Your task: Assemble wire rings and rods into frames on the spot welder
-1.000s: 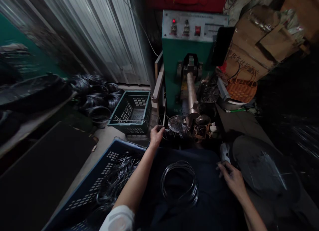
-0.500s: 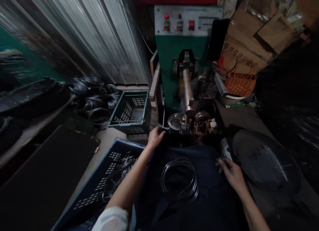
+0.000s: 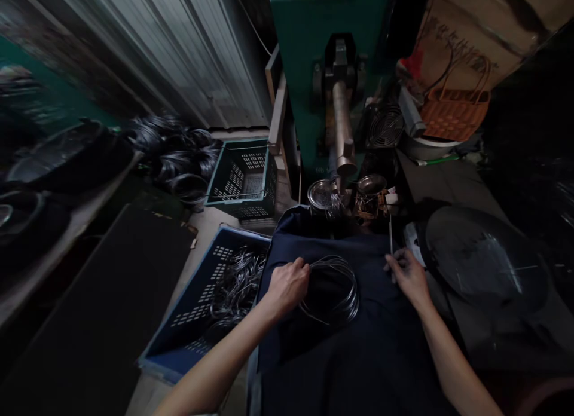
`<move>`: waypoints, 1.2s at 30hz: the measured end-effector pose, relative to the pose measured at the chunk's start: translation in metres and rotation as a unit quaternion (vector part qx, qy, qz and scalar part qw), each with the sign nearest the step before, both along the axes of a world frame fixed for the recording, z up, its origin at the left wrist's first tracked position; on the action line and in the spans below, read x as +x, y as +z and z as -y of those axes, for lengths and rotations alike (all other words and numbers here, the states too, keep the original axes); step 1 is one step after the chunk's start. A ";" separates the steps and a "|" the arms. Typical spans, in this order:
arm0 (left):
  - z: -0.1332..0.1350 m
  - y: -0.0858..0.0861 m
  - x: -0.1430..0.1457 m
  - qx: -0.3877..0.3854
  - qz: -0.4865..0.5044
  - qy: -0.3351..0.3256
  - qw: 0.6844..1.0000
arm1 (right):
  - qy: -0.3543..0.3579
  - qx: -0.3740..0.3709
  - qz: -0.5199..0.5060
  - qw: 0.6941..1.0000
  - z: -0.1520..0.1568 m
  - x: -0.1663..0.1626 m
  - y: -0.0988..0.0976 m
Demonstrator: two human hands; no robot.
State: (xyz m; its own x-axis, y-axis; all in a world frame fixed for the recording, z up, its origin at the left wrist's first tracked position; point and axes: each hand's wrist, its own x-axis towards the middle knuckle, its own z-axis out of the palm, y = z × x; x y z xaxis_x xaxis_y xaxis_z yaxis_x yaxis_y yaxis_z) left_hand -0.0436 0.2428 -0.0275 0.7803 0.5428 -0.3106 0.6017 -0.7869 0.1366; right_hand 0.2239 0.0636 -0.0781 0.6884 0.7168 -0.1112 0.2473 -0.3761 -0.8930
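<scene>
Looking down at a cramped little workspace here, with a coil of thin silvery wire [image 3: 355,299] lying on a dark navy cloth [image 3: 350,362] at lower middle of the frame. The left hand [image 3: 287,287] is closed over the coil's left edge, fingers curled round a few strands, so it's got a decent hold there. The right hand [image 3: 407,275] sits well over to the right of the coil, pinched shut on what looks like a thin metal pin [image 3: 390,234] sticking up from the fingertips. It's so skinny that I can't really tell what it is. That wire should be light and springy, stiff enough to keep its loops but happy to bend or slip apart, so I'd grab several turns together at the rim rather than one strand. Just left of the cloth is a blue perforated crate [image 3: 200,296] heaped with more wire loops [image 3: 237,284], and a green crate [image 3: 242,180] sits further up, beside dark coils [image 3: 179,159] below a corrugated metal sheet [image 3: 156,51]. At top centre there's a green machine [image 3: 309,75] with a steel shaft [image 3: 343,126] angled down toward a shiny round metal piece [image 3: 320,195], and over at right lies a big dark round disc [image 3: 484,254].
</scene>
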 end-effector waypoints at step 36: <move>0.021 0.010 0.029 -0.361 0.352 0.061 0.861 | 0.209 0.073 0.021 0.975 -0.035 -0.048 0.053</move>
State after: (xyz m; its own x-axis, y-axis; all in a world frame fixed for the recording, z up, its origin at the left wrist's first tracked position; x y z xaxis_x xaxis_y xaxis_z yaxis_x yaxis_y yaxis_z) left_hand -0.0146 0.2220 -0.0176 0.8646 0.4968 -0.0750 0.2420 -0.2809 0.9287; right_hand 0.1759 0.0982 -0.0249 0.3335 0.9421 0.0357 0.3901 -0.1035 -0.9149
